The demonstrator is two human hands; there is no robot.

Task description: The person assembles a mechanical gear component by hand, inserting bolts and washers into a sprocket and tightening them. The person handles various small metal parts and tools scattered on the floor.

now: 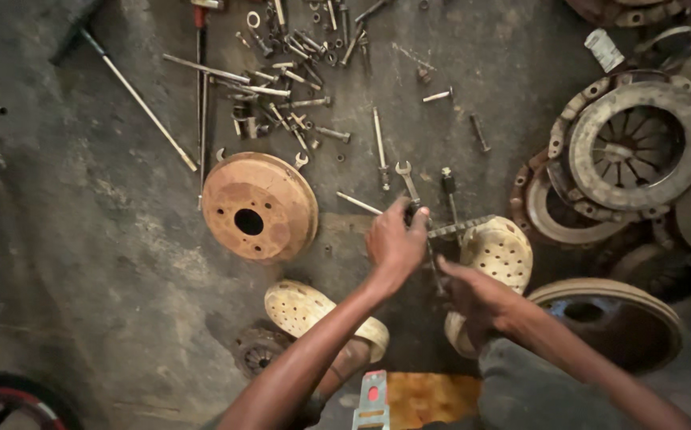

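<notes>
Looking down from the head camera now — the left hand is bunched tight, fingers closed on the top of a small dark tool near the middle of the concrete floor. Just beside it the right hand sits lower, fingers curled around a thin metal rod that stands between the two hands; what the rod ends in is hidden by the palms. A toothed metal strip lies touching the work, running off toward the cream perforated sandal on one foot. The other sandal sits nearer the floor's bottom edge.

Around them — a rusty brake drum left of the hands, a clutch plate at the right edge, a spanner just above the knuckles, loose bolts scattered along the top edge.

To do this well, I'd say keep the lower hand steady as an anchor and let the upper hand do the turning, straight down the rod's line.
</notes>
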